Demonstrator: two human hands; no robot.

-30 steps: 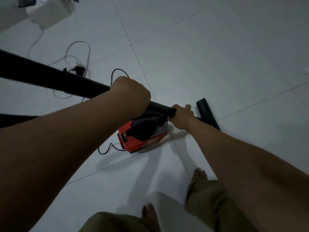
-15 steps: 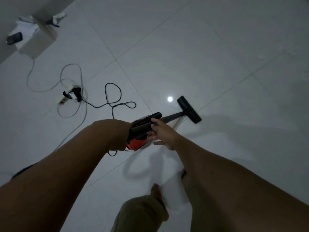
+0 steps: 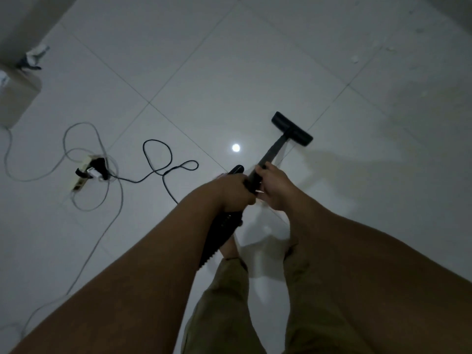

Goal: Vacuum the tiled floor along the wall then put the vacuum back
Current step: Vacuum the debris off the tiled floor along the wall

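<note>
I hold the black vacuum wand [image 3: 274, 149] out in front of me, its flat floor nozzle [image 3: 292, 128] resting on the white tiled floor [image 3: 229, 60]. My left hand [image 3: 233, 191] is shut on the wand's handle, where the ribbed black hose [image 3: 219, 236] runs back under my forearm. My right hand [image 3: 273, 185] grips the wand just ahead of the left. The vacuum's red body is hidden behind my arms.
A black power cord [image 3: 163, 162] loops across the floor to a power strip [image 3: 86, 173] with white cables at the left. A cardboard box [image 3: 15, 98] stands by the wall at far left. Small white crumbs [image 3: 353, 58] lie at upper right. My bare feet [image 3: 231, 247] stand below.
The view has risen and the wand now points further forward, nozzle moved away to the right. The red vacuum body has dropped out of sight behind my arms.
</note>
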